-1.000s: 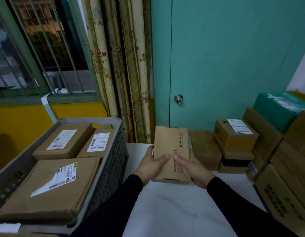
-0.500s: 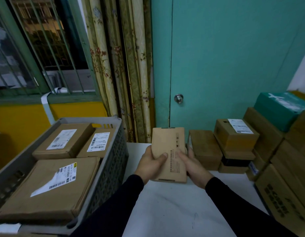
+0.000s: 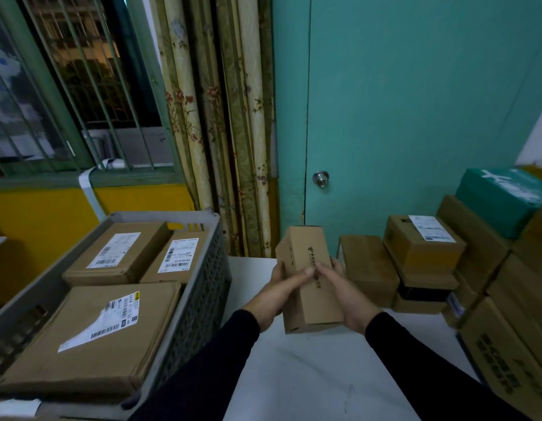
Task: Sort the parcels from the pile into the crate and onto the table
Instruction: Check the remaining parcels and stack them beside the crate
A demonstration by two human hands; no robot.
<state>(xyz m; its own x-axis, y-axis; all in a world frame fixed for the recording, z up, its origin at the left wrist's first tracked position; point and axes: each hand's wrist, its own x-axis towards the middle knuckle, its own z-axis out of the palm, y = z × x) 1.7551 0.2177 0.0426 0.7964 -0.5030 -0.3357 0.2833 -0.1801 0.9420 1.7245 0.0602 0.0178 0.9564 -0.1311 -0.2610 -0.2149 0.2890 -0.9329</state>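
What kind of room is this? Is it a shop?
Probably a small parcel sorting room, not a shop. A grey crate holds labelled cardboard parcels, more boxes are piled at the right, and both hands hold another small box over a white table.

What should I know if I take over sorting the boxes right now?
Left hand and right hand: both grip the small brown parcel above the white table.
Done: three labelled parcels lie in the grey crate on the left.
Left: place the held parcel, then work through the pile stacked on the right.
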